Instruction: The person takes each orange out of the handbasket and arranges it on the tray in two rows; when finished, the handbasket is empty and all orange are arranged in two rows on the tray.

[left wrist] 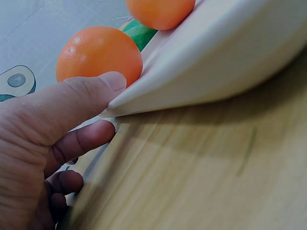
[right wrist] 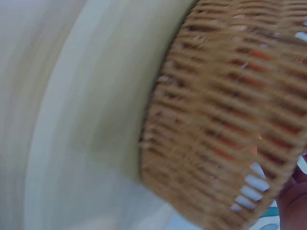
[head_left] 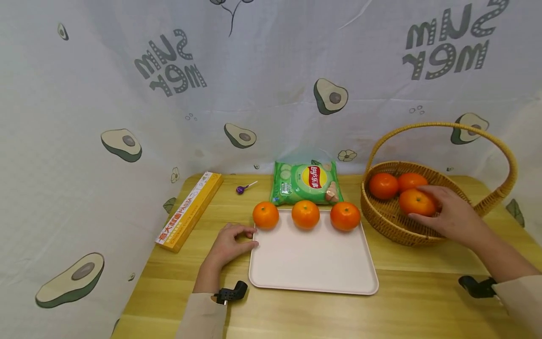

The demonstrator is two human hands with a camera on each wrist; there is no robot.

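Note:
My right hand (head_left: 455,214) grips an orange (head_left: 417,202) inside the wicker basket (head_left: 387,223), with two more oranges (head_left: 383,186) just behind it. In the right wrist view the basket's woven side (right wrist: 216,120) fills much of the picture and hides most of that hand. My left hand (head_left: 226,245) holds the left rim of a pale rectangular tray (head_left: 313,263). From the left wrist, the thumb (left wrist: 88,93) shows at the tray's edge, with curled fingers below. Three oranges (head_left: 306,214) sit in a row along the tray's far edge.
Behind the tray lies a green bag of Lay's chips (head_left: 305,183). A purple lollipop (head_left: 241,189) and a yellow pasta box (head_left: 190,212) are to the left on the wooden table (head_left: 296,313). The basket's tall handle (head_left: 440,125) arches up at the right, before a patterned curtain (head_left: 271,84).

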